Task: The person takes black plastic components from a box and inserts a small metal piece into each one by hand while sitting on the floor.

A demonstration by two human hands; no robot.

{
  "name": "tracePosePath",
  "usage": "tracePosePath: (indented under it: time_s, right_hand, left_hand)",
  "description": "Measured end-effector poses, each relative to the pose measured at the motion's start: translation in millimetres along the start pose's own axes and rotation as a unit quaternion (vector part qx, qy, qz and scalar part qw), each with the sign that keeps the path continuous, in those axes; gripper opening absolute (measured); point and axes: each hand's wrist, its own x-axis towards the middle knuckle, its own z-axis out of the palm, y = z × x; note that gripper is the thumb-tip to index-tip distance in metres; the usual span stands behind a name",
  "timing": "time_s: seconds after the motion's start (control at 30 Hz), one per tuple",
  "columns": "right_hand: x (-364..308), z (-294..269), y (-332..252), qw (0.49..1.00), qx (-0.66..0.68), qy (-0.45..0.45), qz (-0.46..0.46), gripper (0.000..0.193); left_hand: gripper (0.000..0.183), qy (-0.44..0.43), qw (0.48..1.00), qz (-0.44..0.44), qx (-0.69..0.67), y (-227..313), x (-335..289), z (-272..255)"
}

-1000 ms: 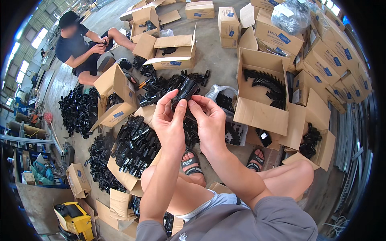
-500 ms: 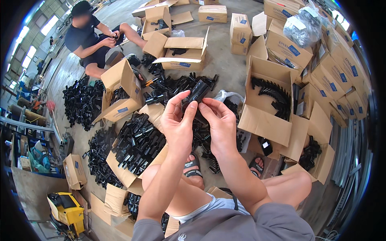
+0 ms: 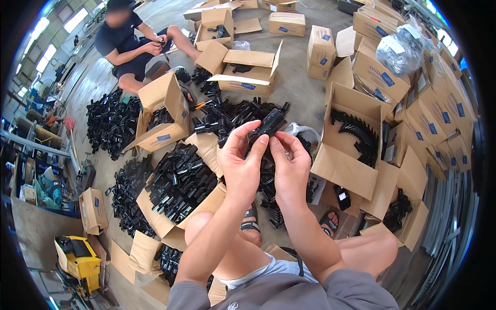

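A black tube-shaped plastic part point(image 3: 272, 122) is held up in front of me, over the loose heap of similar parts. My left hand point(image 3: 239, 161) grips its near left side, with thumb and fingers closed on it. My right hand point(image 3: 290, 160) pinches its near end between thumb and fingertips. Exactly what the fingertips press on is hidden behind the thumbs. Beyond my hands lies a pile of black parts point(image 3: 243, 111). An open carton point(image 3: 206, 204) full of such parts stands to the left of my forearms.
To the right, an open carton point(image 3: 345, 170) holds a curved row of black parts. Stacked cartons point(image 3: 431, 121) rise behind it. A person point(image 3: 124, 44) sits at the far left, handling a small dark piece. A yellow machine point(image 3: 85, 266) stands at lower left. A black phone-like object point(image 3: 341, 197) lies near my foot.
The view has shifted, so the surroundings sit slightly to the right and lower at the top. The black part is tilted more to the right; both hands still hold it.
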Motion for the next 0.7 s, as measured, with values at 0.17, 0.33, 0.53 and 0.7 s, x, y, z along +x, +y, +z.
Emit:
tracePosePath:
  time_s: [0.17,0.33,0.53,0.7]
  right_hand:
    - [0.9,1.3,1.6,0.998,0.061,-0.004,0.035,0.02]
    - [1.8,-3.1,-1.9,0.995,0.083,-0.005,0.061,0.027]
    - [-2.3,-0.6,-4.8,0.994,0.093,0.005,0.064,0.026]
    - [-2.6,1.6,0.7,0.995,0.078,-0.001,0.058,0.023]
  left_hand:
    - [0.032,0.006,1.0,0.015,-0.012,-2.2,0.6,-4.7]
    - [0.03,-0.006,0.999,0.045,0.002,-0.6,1.8,-1.9]
    - [0.028,-0.001,0.999,0.053,0.006,1.6,0.4,-3.2]
    - [0.029,-0.02,0.999,0.029,0.025,5.4,0.3,-8.1]
